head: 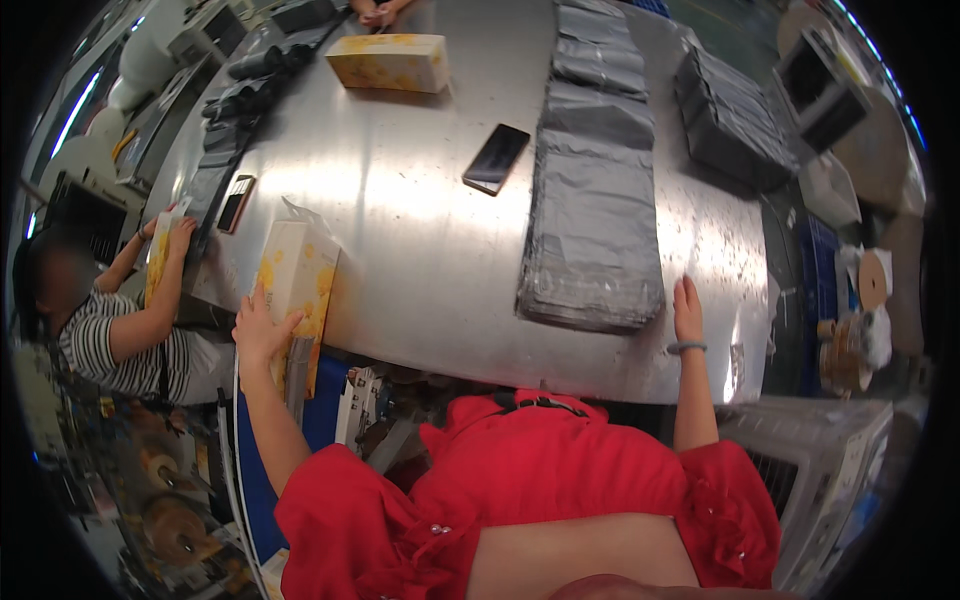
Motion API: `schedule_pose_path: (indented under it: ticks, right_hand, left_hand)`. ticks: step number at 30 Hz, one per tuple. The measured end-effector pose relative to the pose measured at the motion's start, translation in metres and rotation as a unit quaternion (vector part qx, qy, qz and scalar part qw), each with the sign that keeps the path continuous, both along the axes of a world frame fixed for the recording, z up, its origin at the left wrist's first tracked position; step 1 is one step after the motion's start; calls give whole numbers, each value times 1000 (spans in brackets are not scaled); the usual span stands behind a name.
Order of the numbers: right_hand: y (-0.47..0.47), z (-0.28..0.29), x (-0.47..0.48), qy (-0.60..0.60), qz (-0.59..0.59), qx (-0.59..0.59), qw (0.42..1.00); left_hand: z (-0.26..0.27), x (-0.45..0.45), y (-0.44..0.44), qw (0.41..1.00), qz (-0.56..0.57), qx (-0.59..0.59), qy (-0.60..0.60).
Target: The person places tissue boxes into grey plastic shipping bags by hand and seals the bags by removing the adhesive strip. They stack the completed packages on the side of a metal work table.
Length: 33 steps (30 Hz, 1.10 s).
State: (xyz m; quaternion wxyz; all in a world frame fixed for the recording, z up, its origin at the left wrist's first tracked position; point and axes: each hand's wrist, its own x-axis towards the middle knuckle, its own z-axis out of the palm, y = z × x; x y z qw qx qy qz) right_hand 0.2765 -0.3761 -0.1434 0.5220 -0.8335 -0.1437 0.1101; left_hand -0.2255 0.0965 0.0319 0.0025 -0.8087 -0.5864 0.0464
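My left hand (264,328) rests with spread fingers on a white and yellow printed carton (298,259), which lies at the table's near left edge over a blue conveyor belt (324,397). A clear plastic flap sticks up at the carton's far end. My right hand (687,309), with a grey band at the wrist, is at the near right of the metal table (420,300), beside the near end of a long stack of grey plastic bags (596,225). It holds nothing that I can see. A large black phone (496,159) lies left of the stack.
Another white and yellow carton (390,63) stands at the far side, near another person's hands (379,13). A co-worker in a striped shirt (135,330) handles a similar carton at left, near a smaller phone (237,204). More grey bags (731,120) are piled at right.
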Motion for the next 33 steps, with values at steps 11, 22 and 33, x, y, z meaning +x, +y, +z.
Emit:
schedule_pose_path:
  ticks: [11, 22, 33]
  right_hand:
    - [58, 36, -62, -163, 91, -214, 959]
    - [106, 118, -48, -116, 29, 208, 971]
    - [62, 54, -20, 6, 203, 4, 979]
  left_hand:
    - [-48, 76, 66, 968, -120, -69, -211]
    - [-51, 234, -221, 622, -210, -584, -478]
    - [-113, 361, -170, 842, -522, -34, -133]
